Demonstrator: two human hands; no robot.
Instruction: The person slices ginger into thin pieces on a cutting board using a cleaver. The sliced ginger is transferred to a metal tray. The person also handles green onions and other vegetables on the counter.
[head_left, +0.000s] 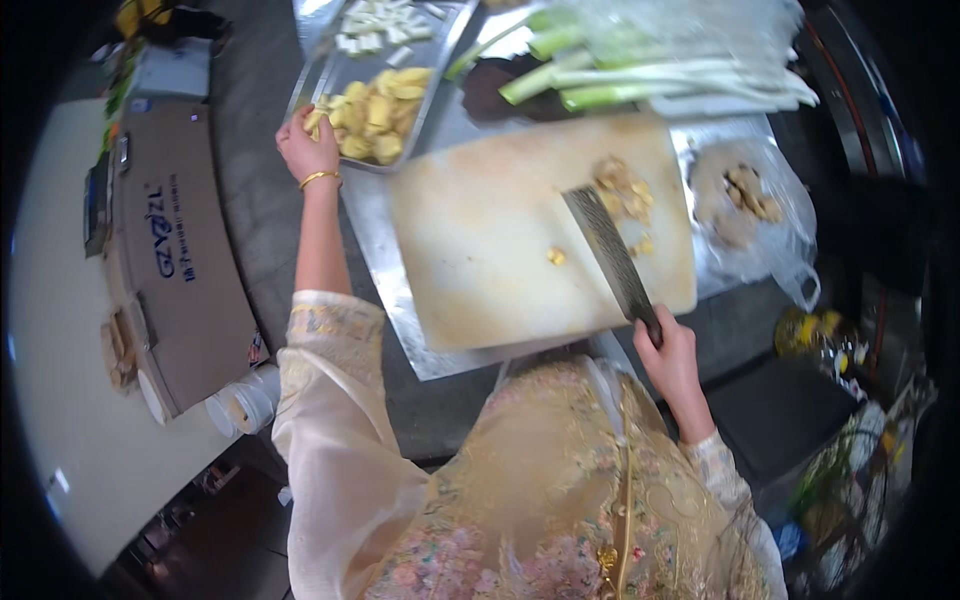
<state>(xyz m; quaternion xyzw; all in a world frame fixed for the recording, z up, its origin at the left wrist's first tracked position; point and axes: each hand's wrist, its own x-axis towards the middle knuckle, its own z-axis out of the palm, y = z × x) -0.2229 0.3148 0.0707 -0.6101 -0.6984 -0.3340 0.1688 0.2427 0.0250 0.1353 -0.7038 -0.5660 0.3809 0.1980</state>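
Observation:
My left hand (311, 144) is at the near left corner of a metal tray (415, 142), its fingers curled on slices of ginger (379, 112); whether it grips any is unclear. White cut pieces (382, 22) lie farther back in the same tray. My right hand (670, 351) is closed on the dark handle of a cleaver (604, 232), whose blade lies over the right part of a white cutting board (480, 240). Ginger scraps (619, 187) are on the board beyond the blade. A small yellow piece (556, 256) sits left of the blade.
Leeks or large scallions (600, 82) lie behind the board, partly under clear plastic. At its right is a plastic bag (750, 202) with ginger pieces on it. A cardboard box (180, 247) and white buckets (247, 401) stand at the left. A person's dark-clothed part (180, 22) shows far left.

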